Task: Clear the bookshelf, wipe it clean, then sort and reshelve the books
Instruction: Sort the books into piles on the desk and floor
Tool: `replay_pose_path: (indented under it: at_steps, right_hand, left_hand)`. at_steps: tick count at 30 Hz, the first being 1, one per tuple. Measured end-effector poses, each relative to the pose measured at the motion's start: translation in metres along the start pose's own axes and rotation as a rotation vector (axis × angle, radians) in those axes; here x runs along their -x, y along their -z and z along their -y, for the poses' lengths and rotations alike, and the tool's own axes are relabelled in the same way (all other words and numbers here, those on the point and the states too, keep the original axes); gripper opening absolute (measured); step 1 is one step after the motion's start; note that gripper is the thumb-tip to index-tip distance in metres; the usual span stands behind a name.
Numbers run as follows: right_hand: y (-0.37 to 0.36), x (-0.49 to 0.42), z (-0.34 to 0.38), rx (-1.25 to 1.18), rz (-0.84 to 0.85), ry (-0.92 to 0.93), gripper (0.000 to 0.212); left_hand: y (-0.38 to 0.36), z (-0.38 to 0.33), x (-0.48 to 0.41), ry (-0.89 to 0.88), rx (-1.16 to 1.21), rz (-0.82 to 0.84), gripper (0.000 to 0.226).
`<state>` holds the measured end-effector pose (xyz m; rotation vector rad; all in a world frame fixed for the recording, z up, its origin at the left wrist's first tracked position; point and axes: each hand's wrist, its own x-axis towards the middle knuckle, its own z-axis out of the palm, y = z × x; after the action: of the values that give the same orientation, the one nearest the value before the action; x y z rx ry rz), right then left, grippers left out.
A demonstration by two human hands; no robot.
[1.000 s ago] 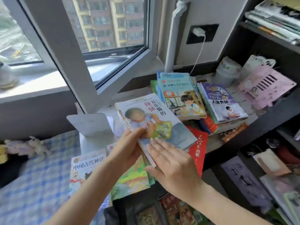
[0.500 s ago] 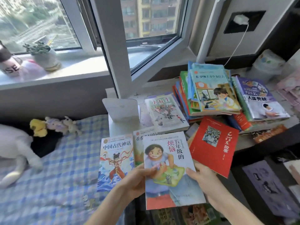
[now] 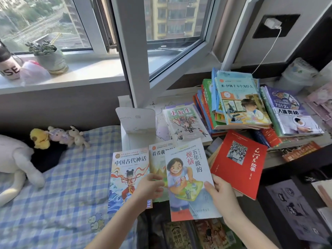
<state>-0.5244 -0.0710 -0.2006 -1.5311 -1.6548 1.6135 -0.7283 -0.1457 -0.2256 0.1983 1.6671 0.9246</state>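
Note:
A white paperback with a cartoon child carrying a tray (image 3: 190,178) is held flat, low in the middle of the view. My left hand (image 3: 150,187) grips its left edge, and my right hand (image 3: 220,193) grips its right edge. Left of it a mythology book with a red-clad figure (image 3: 128,177) lies on the bed edge. A green-covered book (image 3: 159,159) lies half hidden under the held one. A red book (image 3: 239,162) lies just to the right. Behind stand a tree-cover book (image 3: 185,123) and two tall piles (image 3: 240,101) (image 3: 291,114) on the ledge.
A blue checked bed (image 3: 62,186) with plush toys (image 3: 59,135) fills the left. An open window sash (image 3: 177,56) leans over the ledge. A white folded card stand (image 3: 136,121) sits by it. Dark bookshelf boards (image 3: 294,159) and more books lie at the right and bottom.
The held book came down from the window ledge toward me over one second. My right hand shifted from resting on its cover to gripping its right edge. The view swung left.

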Motion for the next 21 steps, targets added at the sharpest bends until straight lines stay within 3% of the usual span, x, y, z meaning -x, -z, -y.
replay_pose_path:
  at_steps: [5,9,12,14,16,18,21]
  right_hand:
    - [0.006,-0.009,0.026,-0.117,-0.054,0.058,0.025]
    - [0.011,-0.052,0.063,-0.092,-0.126,0.093,0.020]
    - [0.012,-0.095,0.081,-0.016,-0.159,0.052,0.019]
    - [0.011,-0.117,0.089,0.135,-0.170,0.028,0.021]
    - [0.020,-0.119,0.102,0.479,-0.232,0.037,0.028]
    - [0.033,-0.103,0.113,0.662,-0.391,0.165,0.031]
    - [0.070,-0.079,0.117,0.610,-0.810,0.476,0.030]
  left_hand:
    - [0.010,-0.017,-0.003,-0.070,0.024,-0.045,0.018]
    - [-0.005,-0.047,0.001,-0.099,0.100,0.120,0.037]
    - [-0.031,-0.074,-0.013,-0.216,0.048,0.032,0.020]
    - [-0.044,-0.090,-0.031,-0.267,0.028,-0.086,0.017]
    - [-0.060,-0.105,-0.049,-0.275,0.058,-0.125,0.017]
    - [-0.070,-0.113,-0.066,-0.261,0.060,-0.155,0.017]
    - [-0.077,-0.116,-0.074,-0.308,-0.215,-0.229,0.007]
